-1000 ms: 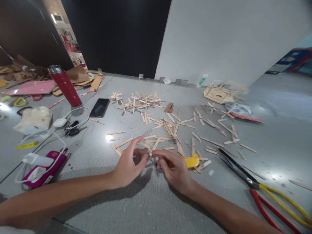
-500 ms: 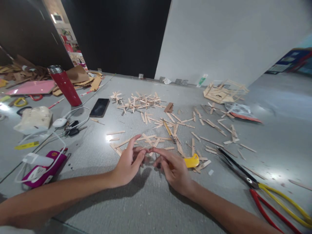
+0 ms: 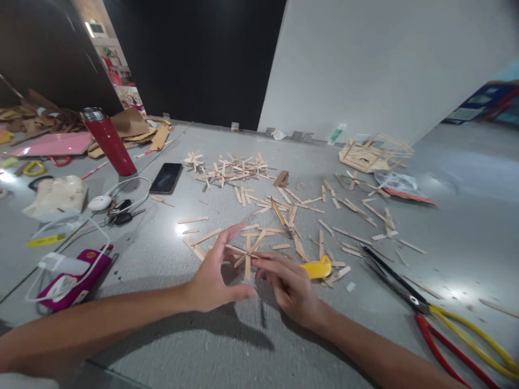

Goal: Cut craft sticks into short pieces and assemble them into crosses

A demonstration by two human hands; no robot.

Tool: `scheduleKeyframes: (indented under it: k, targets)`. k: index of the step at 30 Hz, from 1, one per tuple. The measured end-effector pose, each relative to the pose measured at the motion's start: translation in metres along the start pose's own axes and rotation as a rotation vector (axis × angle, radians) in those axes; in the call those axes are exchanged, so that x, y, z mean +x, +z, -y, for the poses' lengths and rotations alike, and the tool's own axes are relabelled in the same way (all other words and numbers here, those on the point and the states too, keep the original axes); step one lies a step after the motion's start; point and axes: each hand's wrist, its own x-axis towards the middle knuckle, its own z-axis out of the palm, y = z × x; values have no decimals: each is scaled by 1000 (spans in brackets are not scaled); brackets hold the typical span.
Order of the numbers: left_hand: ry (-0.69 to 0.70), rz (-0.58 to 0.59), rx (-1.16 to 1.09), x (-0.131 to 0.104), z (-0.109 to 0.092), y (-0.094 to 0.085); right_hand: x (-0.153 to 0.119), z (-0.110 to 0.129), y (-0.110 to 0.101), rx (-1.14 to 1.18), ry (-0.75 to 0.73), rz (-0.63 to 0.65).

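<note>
A small star of crossed wooden craft sticks [image 3: 248, 253] is raised in front of me, its arms pointing several ways. My right hand [image 3: 286, 281] pinches one arm of it between fingertips and thumb. Around the star's left side curves my left hand [image 3: 219, 273], open, thumb stretched away from the fingers. One stick tip reaches that hand's index finger; whether they touch I cannot tell. A yellow plastic object [image 3: 318, 268] shows behind my right hand, its near end hidden. Beyond the hands lie loose craft sticks [image 3: 265, 230] and a yellow cutter knife [image 3: 281, 217].
Farther back sits a pile of stick stars [image 3: 237, 168]. On the right are large scissors [image 3: 419, 305] and a stick frame [image 3: 375, 154]. To the left are a phone [image 3: 166, 178], a red flask [image 3: 109, 141], keys [image 3: 121, 213] and a purple device with a white cable [image 3: 77, 278].
My left thumb has swung away from the fingers, opening that hand. The star has tilted and shows clearly between the hands, with my right hand still on it.
</note>
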Motion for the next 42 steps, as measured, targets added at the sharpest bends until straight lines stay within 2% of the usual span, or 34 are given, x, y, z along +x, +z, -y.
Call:
scheduleKeyframes:
  k: [4, 11, 22, 27, 32, 38, 42]
  targets:
    - [32, -41, 3, -1, -1, 2, 0, 0, 0, -9, 3, 10]
    - [56, -8, -24, -1, -1, 2, -2, -3, 1, -4, -8, -3]
    - [90, -68, 12, -1, 3, 5, 2, 1, 0, -13, -16, 19]
    - [137, -110, 117, 0, 2, 3, 5, 4, 1, -6, 0, -15]
    - [118, -166, 177, 0, 2, 4, 8, 8, 0, -29, 5, -43]
    - [110, -192, 208, 1, 3, 5, 6, 8, 1, 1, 100, -120]
    - [113, -191, 202, 2, 2, 5, 4, 6, 2, -69, 131, -135]
